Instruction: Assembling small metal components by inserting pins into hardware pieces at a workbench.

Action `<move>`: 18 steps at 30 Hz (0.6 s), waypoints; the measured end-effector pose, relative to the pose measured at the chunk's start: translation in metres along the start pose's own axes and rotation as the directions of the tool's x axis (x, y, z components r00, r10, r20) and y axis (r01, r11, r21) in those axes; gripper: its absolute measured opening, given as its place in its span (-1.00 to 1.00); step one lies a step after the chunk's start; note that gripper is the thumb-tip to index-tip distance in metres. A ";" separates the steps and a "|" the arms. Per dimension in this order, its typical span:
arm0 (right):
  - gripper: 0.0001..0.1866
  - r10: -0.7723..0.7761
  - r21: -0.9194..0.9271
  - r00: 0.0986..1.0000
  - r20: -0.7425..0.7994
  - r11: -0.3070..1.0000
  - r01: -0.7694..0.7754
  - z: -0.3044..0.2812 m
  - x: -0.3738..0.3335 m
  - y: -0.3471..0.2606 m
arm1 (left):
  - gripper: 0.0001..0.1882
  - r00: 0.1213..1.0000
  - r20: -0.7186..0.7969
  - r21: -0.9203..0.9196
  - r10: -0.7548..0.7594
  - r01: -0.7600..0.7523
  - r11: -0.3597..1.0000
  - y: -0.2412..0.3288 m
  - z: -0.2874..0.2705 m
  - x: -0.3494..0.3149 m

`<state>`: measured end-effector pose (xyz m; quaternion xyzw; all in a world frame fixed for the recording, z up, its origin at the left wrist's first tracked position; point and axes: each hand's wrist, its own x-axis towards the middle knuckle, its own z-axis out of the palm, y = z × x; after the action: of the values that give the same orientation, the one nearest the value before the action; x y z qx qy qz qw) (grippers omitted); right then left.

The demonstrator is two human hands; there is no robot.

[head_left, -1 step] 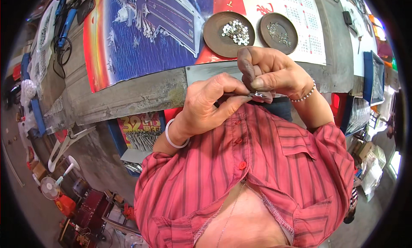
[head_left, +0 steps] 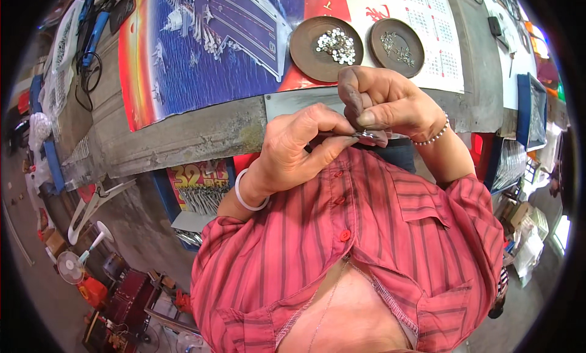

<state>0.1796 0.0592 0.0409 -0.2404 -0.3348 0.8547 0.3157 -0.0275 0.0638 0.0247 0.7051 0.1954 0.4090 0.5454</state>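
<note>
While the left hand (head_left: 305,145) pinches a small metal piece (head_left: 366,135) between thumb and forefinger, the right hand (head_left: 394,106) is closed just beside it, thumb pressed to its curled fingers; whether something tiny sits between them I cannot tell. The metal piece is in front of the chest, at the bench's near edge, its far end pointing right. A white bangle (head_left: 243,191) circles the left wrist, a beaded bracelet (head_left: 434,134) the right. Beyond the hands stand two round brown dishes: the left dish (head_left: 303,55) holds shiny white and silvery discs (head_left: 336,46), the smaller right dish (head_left: 414,39) thin metal bits (head_left: 397,50). Both rest on a printed poster (head_left: 201,78) spread over the worn grey bench (head_left: 189,142). Near and left, below the bench top, an open box (head_left: 163,191) contains many slender metal parts (head_left: 207,199). A blue bin (head_left: 524,103) is at the far right.
</note>
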 end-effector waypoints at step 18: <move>-0.74 0.051 0.022 0.998 -0.022 0.998 -0.051 0.002 0.008 -0.001 | -0.75 0.993 -0.075 0.015 0.094 -0.093 0.996 -0.006 -0.002 -0.002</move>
<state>0.1730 0.0648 0.0410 -0.2553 -0.3159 0.8632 0.3001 -0.0293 0.0658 0.0186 0.7004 0.1849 0.4596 0.5138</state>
